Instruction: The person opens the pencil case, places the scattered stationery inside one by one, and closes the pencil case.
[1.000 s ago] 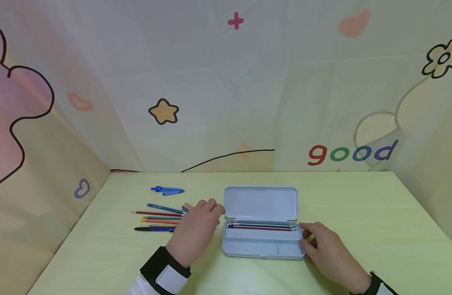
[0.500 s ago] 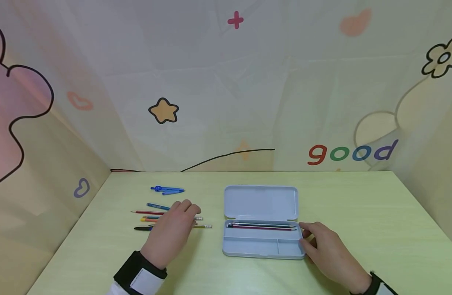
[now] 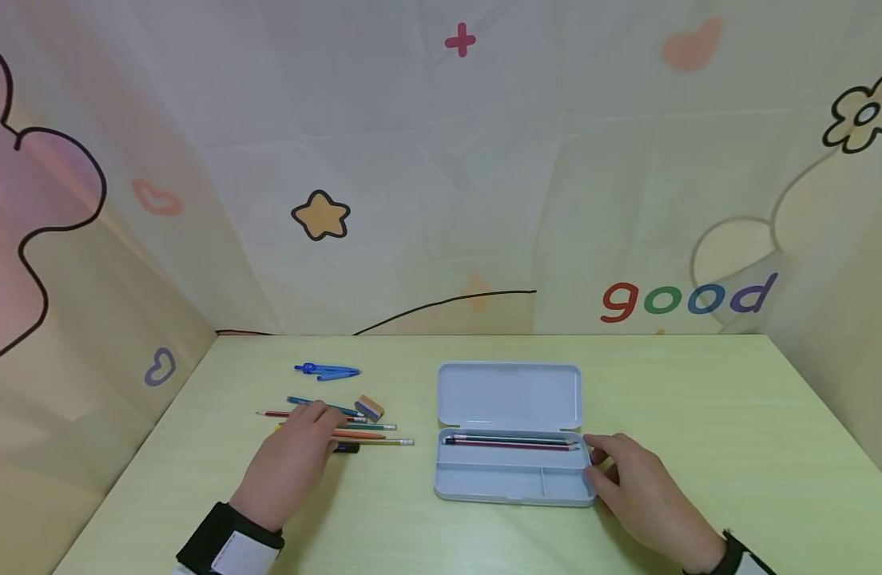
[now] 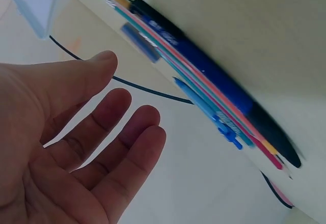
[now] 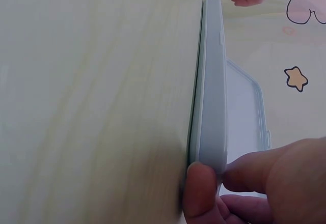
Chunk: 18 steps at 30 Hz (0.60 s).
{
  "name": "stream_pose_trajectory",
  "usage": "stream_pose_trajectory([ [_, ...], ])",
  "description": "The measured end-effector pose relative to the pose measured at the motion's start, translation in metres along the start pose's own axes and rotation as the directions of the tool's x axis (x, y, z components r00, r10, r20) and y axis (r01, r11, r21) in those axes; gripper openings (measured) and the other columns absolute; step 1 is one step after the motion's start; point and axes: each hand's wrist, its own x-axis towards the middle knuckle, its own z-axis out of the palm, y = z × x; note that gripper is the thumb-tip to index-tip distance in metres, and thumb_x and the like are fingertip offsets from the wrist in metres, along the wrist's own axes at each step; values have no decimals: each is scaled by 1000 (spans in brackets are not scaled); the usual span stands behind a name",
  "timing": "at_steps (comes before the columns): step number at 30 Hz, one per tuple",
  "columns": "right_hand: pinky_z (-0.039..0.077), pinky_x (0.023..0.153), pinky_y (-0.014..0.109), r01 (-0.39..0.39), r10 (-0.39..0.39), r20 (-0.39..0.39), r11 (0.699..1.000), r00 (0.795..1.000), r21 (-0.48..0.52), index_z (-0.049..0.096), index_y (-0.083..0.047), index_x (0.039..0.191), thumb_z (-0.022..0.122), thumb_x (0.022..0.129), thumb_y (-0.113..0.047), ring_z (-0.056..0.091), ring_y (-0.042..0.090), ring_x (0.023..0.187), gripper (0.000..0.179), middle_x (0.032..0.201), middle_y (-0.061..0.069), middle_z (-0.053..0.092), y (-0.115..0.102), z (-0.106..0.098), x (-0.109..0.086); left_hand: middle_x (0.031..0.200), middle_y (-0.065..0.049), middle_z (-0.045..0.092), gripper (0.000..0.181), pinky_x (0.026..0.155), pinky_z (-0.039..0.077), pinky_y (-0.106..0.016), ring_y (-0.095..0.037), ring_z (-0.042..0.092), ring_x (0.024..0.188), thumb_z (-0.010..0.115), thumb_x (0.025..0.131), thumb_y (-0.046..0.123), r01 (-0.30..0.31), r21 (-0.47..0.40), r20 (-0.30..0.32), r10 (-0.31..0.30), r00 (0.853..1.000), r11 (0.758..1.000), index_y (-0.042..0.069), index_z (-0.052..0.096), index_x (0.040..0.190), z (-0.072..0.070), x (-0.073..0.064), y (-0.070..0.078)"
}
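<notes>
- Left hand [image 3: 292, 461] has shifted leftward, from beside the case [image 3: 487, 481] to over the loose pencils [image 3: 358, 435]; its fingers are relaxed, apparently empty.
- Many-coloured, the loose pencils lie nearly parallel on the worktop [image 3: 736, 399], presumably for easy picking.
- Pale blue, the case lies right of them, lid folded back, two dark pencils [image 3: 509, 445] in its rear slot.
- Right hand [image 3: 653, 495] grips the case's right end, probably steadying it.

Pencil case [image 3: 487, 481]: free lane just left | farther left, left hand [image 3: 290, 463] and pencils [image 3: 365, 435] block | right edge, right hand [image 3: 642, 491] in the way | behind, opened lid [image 3: 509, 395] | front, bare surface [image 3: 484, 543]!
</notes>
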Motion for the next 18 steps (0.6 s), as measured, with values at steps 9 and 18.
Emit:
stream_pose_trajectory([
  [9,53,63,24,-19,19,10,1000,1000,-9,56,11,142,70,100,-3,60,14,77,47,107,8,60,-1,0,1,104,-6,66,28,79,61,-44,-28,63,99,86,84,-4,38,1,42,-38,998,999,7,72,106,6,-7,-24],
  [18,53,64,24,-15,15,5,1000,1000,-10,56,12,141,71,99,-3,60,14,76,47,107,8,61,0,0,2,102,-6,64,25,85,61,-46,-30,64,104,85,86,-4,69,10,84,-70,994,998,7,71,104,11,-13,-38],
])
